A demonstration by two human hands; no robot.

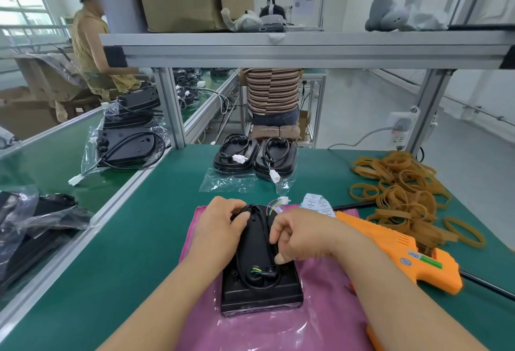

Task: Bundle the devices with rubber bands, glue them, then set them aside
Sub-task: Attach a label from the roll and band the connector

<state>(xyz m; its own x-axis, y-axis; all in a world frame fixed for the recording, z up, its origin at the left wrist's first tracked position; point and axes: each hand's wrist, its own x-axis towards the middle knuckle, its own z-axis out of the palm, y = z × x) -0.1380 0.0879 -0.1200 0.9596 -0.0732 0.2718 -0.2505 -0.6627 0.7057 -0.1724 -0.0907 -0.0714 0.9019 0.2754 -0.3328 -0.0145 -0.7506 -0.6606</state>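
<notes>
Two bare hands on one black device [259, 275], low centre of the head view. Device flat on a pink plastic bag [320, 314] on the green table [145, 239], long axis toward 12 o'clock, black cable [262, 286] looped on its upper face.

At the device's 11 o'clock end, left hand [220, 228], fingers curled over the edge and the cable loop there. At its 2 o'clock side, right hand [303, 235], fingertips closed together in a pinch on the cable, thumb tip down against the casing.

Just past the device at 12 o'clock, white plug [284, 200] with coloured wires; beside it at 1 o'clock, strip of white labels [319, 204].

At 3 o'clock of the device, orange glue gun [404, 250] lying on the table near the right wrist, untouched. Farther out at 2 o'clock, loose heap of tan rubber bands [404, 191].

At 12 o'clock, well apart from the hands, pair of black devices [253, 158] side by side on a clear bag, coiled cable on each.

At 10 o'clock, on the neighbouring table, stack of bagged devices [128, 138]. Far off at 2 o'clock, wall socket [400, 127] on the frame post. Beyond the shelf [278, 49], at 11 and 12 o'clock, two seated people.
</notes>
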